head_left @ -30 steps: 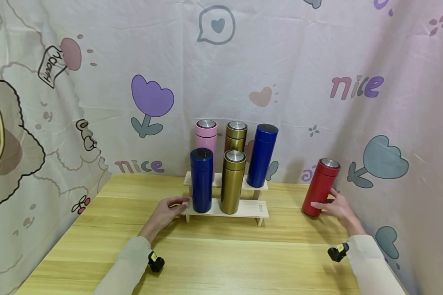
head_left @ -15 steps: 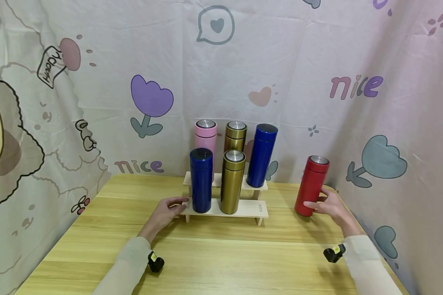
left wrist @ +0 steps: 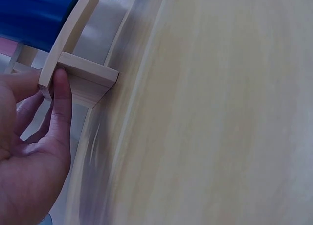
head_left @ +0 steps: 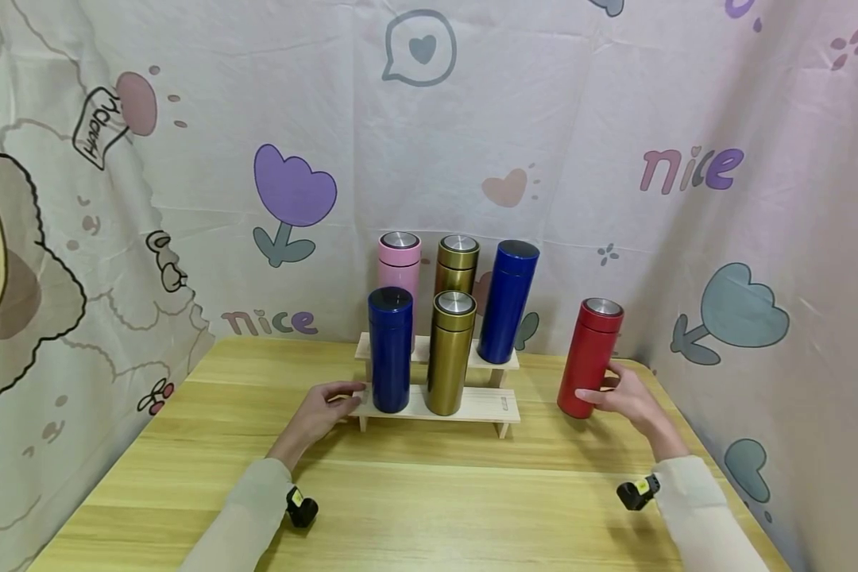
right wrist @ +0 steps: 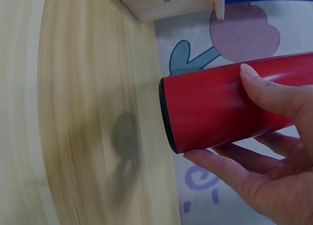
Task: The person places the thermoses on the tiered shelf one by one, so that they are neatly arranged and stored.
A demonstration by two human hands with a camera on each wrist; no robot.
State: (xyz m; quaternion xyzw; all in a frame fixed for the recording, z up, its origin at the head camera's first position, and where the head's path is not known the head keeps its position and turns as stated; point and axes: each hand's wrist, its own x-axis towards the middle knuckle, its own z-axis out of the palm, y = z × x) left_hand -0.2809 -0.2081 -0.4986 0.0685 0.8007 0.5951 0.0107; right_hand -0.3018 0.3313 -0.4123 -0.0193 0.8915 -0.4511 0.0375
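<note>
My right hand (head_left: 628, 395) grips a red thermos bottle (head_left: 592, 357) with a silver lid near its lower part, right of the rack. In the right wrist view the bottle's dark base appears raised off the table, its shadow lying apart. At the left end of a two-step wooden rack (head_left: 488, 405), my left hand (head_left: 322, 417) pinches the lower shelf between thumb and fingers. That shelf carries a blue thermos (head_left: 391, 349) and a gold thermos (head_left: 450, 357). On the upper shelf stand a pink thermos (head_left: 399, 266), another gold thermos (head_left: 457, 264) and a tilted blue thermos (head_left: 508, 302).
The rack stands on a wood-grain table (head_left: 429, 508), toward its back edge. A patterned curtain (head_left: 429, 159) hangs behind the table and along both sides. Small black cameras are strapped to both wrists.
My right hand has carried the red thermos leftward, closer to the rack, and the bottle leans a little less. The left hand and the rack have stayed in place.
</note>
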